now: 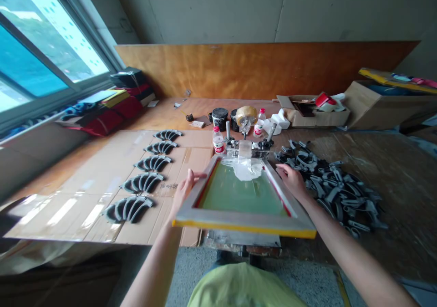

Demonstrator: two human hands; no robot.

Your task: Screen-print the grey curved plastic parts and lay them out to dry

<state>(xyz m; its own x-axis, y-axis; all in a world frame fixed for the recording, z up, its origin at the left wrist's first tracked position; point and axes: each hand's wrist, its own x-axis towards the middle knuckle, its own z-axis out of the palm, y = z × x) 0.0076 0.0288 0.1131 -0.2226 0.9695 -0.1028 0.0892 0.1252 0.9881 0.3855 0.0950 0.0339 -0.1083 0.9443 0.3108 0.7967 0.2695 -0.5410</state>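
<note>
A screen-printing frame (242, 225) with a green mesh (242, 195) tilts up in front of me, its far end at a metal hinge clamp (235, 150). White ink (246, 170) pools at the mesh's far end. Beside the frame's left rail is my left hand (186, 188), thumb raised and apart from a finger that reaches to the rail. My right hand (292, 179) is at the right rail with bent fingers; the rail partly hides them, so its grip is unclear. Below the frame, a flat metal base (244, 239) shows in part.
Rows of curved grey parts (129, 209) lie on cardboard (78, 207) at left. A heap of similar dark parts (337, 193) is at right. Bottles (218, 140), a black tub (220, 118) and a tape roll (246, 115) stand behind the clamp. An open carton (317, 115) sits back right.
</note>
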